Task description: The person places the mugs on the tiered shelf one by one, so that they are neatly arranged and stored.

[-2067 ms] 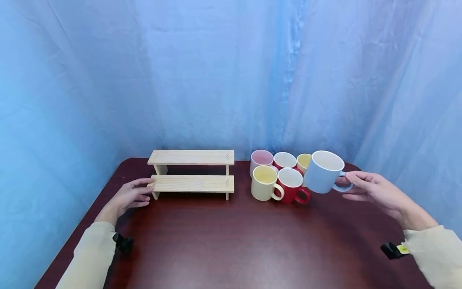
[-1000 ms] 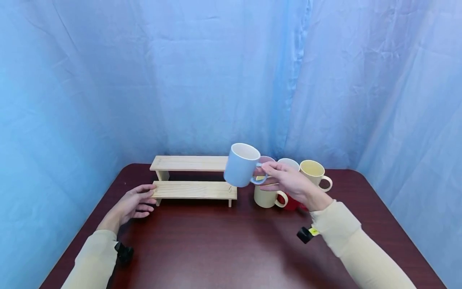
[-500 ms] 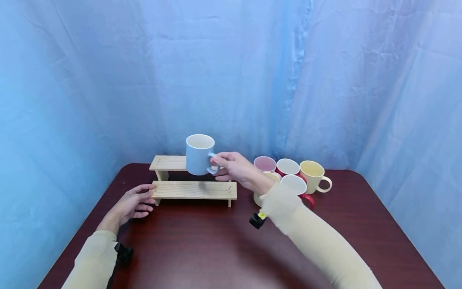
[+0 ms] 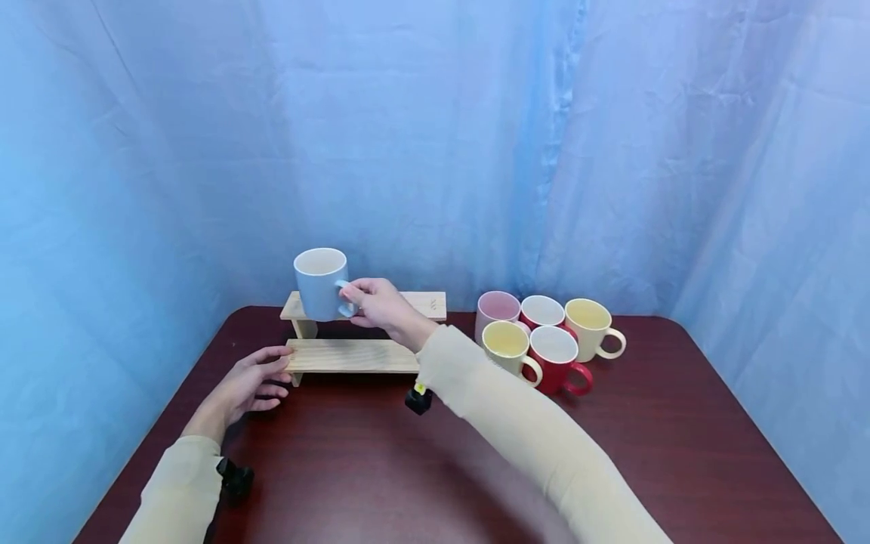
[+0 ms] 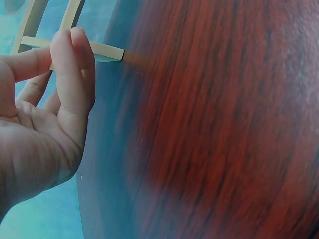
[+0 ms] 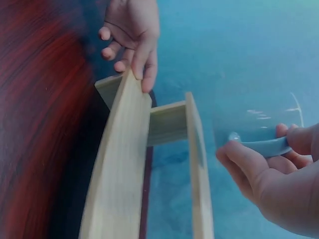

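By its handle, my right hand [image 4: 381, 306] grips a light blue mug [image 4: 321, 285], held upright with its white inside showing. The mug overlaps the left end of the upper board of a two-tier wooden shelf [image 4: 353, 355] in the head view; in the right wrist view a gap shows between the mug [image 6: 259, 119] and that board [image 6: 199, 169]. My left hand [image 4: 248, 384] pinches the left end of the lower board between thumb and fingers, seen also in the right wrist view, where the left hand [image 6: 134, 35] is at the far end of the board.
Right of the shelf stands a group of mugs: a pink mug [image 4: 498, 306], two red mugs with white insides, the front one [image 4: 553, 363] nearest, and two pale yellow ones [image 4: 587, 329]. A dark wooden table [image 4: 340, 468] carries everything, with blue curtains [image 4: 421, 151] behind.
My right hand has carried the blue mug leftward from the mug group, across to the upper board's left end. My left hand has stayed at the lower board.
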`<state>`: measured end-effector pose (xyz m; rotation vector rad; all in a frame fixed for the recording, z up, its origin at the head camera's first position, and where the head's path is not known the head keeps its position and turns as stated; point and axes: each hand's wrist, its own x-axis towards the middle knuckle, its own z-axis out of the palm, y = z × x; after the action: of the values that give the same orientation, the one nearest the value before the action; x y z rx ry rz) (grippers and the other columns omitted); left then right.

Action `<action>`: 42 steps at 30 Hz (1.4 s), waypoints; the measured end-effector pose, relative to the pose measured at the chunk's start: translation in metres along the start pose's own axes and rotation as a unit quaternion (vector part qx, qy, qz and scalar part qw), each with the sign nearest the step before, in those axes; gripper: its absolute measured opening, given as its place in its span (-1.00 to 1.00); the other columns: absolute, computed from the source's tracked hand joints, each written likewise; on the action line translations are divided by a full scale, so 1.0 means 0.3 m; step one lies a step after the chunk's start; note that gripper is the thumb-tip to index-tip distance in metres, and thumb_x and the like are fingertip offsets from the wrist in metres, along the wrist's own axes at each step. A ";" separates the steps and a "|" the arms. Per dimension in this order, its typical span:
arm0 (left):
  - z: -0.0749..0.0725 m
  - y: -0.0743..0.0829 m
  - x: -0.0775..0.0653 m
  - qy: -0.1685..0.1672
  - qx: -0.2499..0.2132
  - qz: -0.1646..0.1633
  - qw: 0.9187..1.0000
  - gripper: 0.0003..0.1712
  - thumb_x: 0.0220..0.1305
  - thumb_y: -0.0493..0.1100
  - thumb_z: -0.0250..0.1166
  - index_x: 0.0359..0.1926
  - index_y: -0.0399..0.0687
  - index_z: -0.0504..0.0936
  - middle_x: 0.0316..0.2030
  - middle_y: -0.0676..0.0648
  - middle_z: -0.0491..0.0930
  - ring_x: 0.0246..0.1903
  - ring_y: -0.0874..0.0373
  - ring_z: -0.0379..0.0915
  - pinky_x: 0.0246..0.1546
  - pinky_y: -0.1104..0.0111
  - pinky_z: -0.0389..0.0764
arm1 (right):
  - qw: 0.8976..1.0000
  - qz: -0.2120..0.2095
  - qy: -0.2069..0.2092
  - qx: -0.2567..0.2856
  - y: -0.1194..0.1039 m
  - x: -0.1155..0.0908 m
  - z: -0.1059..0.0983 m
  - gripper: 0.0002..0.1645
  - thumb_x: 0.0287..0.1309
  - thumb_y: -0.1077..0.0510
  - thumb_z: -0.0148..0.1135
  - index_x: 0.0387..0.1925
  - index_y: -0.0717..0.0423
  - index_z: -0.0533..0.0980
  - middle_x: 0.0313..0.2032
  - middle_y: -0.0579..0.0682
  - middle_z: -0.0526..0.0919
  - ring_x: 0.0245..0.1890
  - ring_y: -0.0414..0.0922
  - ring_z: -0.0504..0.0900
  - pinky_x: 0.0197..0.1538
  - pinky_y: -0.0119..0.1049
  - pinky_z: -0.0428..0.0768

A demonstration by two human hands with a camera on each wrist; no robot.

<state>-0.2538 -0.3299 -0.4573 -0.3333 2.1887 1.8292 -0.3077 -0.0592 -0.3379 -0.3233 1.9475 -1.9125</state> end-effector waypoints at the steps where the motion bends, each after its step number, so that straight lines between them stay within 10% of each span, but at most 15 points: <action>1: 0.000 -0.001 -0.003 0.000 -0.001 0.001 1.000 -0.33 0.48 0.14 0.20 0.48 0.08 0.27 -0.14 -0.12 0.60 -0.36 0.09 0.63 -0.32 0.26 0.71 | 1.000 -0.004 0.006 0.003 0.007 0.010 0.014 -0.68 0.52 0.15 0.09 0.03 0.32 0.59 0.04 0.11 0.62 0.13 0.03 0.60 0.16 -0.07 0.59; 25: 0.015 0.012 0.033 0.004 0.006 -0.006 1.000 -0.36 0.46 0.15 0.22 0.45 0.12 0.33 -0.12 -0.12 0.62 -0.36 0.09 0.64 -0.33 0.28 0.71 | 0.997 -0.038 0.060 0.001 0.040 0.116 0.085 -0.68 0.52 0.13 0.08 -0.01 0.32 0.60 0.02 0.12 0.59 0.11 0.01 0.58 0.15 -0.06 0.60; 42: 0.019 0.010 0.027 -0.014 -0.014 -0.001 1.000 -0.38 0.46 0.11 0.23 0.45 0.13 0.35 -0.14 -0.12 0.63 -0.38 0.11 0.62 -0.38 0.30 0.69 | 0.992 -0.075 0.059 -0.084 0.068 0.108 0.105 -0.62 0.54 0.07 0.06 0.04 0.33 0.57 -0.03 0.32 0.61 -0.14 0.07 0.58 -0.27 -0.38 0.49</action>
<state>-0.2622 -0.3238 -0.4585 -0.3123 2.1451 1.8543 -0.3212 -0.1008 -0.3617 -0.4243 2.2271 -1.9012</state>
